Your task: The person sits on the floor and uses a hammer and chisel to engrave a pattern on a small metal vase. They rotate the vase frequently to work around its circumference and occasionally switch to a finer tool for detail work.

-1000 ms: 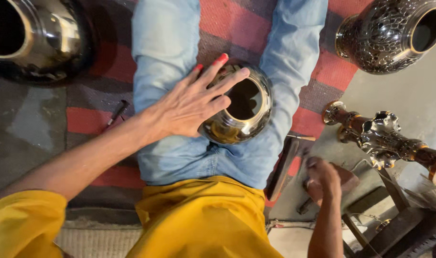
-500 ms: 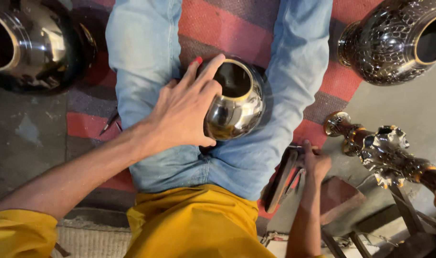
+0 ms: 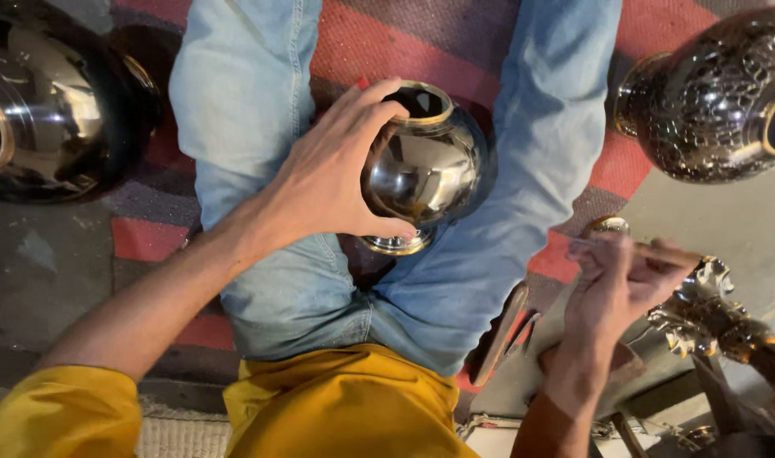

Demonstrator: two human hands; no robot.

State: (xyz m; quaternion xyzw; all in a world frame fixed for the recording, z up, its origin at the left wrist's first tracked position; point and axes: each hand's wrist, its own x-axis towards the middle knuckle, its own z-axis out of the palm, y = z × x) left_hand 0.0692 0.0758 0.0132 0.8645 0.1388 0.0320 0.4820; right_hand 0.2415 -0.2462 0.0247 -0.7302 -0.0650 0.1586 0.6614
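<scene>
Clearly our left hand wraps open-fingered round the shiny brass vase, tilted mouth-away between our knees. Right of the vase, our right hand pinches a thin stick.

You have no packages, labels, signs or screens near either hand; none show anywhere around you.

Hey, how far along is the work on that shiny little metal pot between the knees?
Looks done: the small metal pot already shines smooth like a mirror. In hand: the left hand grips it, tilted, between the jeans-clad legs, while the right hand holds a thin tool. Left, judging by looks: its surface is plain, unlike the patterned vase nearby.
</scene>
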